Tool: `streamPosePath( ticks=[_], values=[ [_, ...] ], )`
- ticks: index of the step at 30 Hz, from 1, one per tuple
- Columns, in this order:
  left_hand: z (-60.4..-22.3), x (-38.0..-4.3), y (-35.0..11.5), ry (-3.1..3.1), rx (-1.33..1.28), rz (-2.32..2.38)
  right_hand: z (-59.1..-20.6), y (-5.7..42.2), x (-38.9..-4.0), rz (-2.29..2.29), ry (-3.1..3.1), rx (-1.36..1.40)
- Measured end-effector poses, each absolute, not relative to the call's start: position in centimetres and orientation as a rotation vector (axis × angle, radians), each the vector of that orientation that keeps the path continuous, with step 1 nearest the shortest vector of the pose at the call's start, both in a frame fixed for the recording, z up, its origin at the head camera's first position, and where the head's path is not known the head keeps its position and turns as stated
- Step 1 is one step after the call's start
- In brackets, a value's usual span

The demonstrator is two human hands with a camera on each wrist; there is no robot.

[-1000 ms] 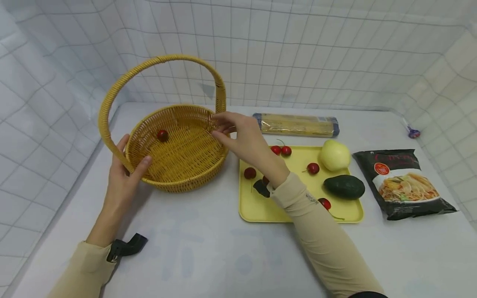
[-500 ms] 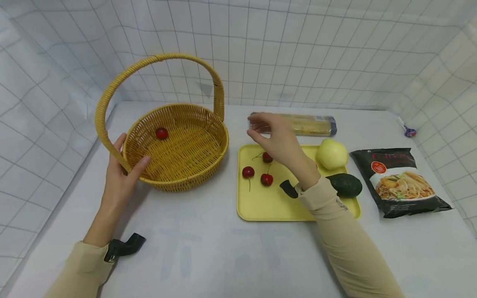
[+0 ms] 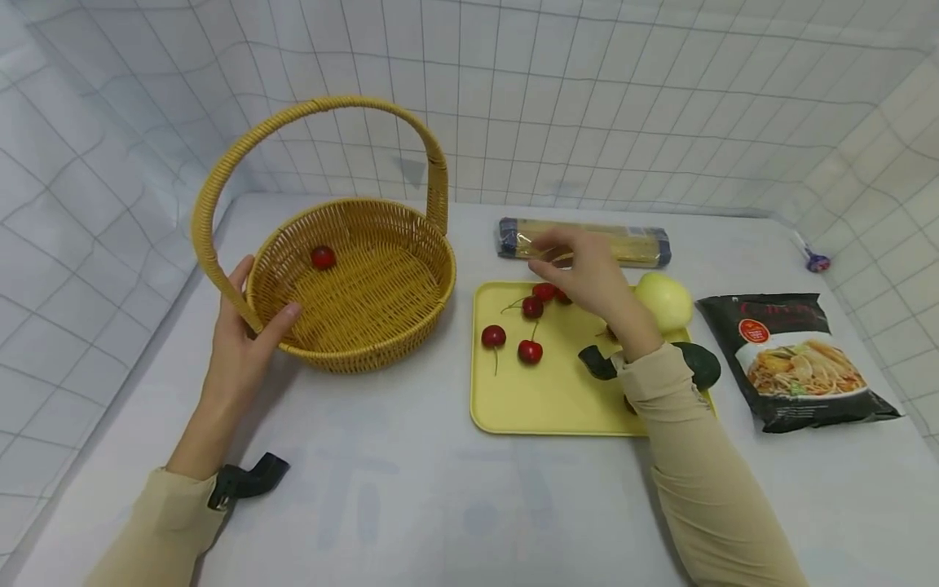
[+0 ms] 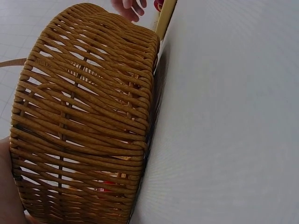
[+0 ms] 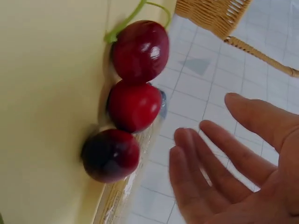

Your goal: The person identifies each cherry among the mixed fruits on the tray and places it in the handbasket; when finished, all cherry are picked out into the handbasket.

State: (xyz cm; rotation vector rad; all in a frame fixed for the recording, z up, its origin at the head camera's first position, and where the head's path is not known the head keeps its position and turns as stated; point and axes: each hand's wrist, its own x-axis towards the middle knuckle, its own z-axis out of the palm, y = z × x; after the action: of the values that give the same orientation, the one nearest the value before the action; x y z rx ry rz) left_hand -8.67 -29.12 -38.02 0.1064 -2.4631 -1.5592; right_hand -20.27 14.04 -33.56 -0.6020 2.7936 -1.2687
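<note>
My left hand grips the near left side of a yellow wicker basket, thumb over the rim and fingers outside. One red cherry lies inside the basket, at its far left. My right hand hovers above the back of a yellow tray, its fingers loosely bent and holding nothing. Several cherries with stems lie on the tray; one cherry is near its middle left. In the right wrist view, three cherries in a row, the top cherry with a green stem, sit beside the fingers.
A pale green round fruit and a dark green avocado, partly behind my right arm, are on the tray's right side. Behind lies a packet of long pasta. To the right are a black noodle bag and a lollipop.
My right hand has moved away from the basket's right rim, rightward to over the tray's back part. The left hand keeps its grip on the basket.
</note>
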Motion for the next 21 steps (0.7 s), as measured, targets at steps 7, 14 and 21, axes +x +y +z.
streamPosePath(
  ticks=[7,14,21],
  values=[
    [-38.4,-8.7,-29.2,-2.466,0.125,-1.564,-33.2,15.5,-20.3,-1.091,2.776,-0.474],
    [-38.1,-8.8,-29.2,-2.468,0.123,-1.567,-33.1,16.7,-20.4,-1.010,2.772,-0.380],
    [-37.9,-8.8,-29.2,-2.474,0.130,-1.579,-32.9,16.6,-20.3,-0.791,2.702,-0.442]
  ],
)
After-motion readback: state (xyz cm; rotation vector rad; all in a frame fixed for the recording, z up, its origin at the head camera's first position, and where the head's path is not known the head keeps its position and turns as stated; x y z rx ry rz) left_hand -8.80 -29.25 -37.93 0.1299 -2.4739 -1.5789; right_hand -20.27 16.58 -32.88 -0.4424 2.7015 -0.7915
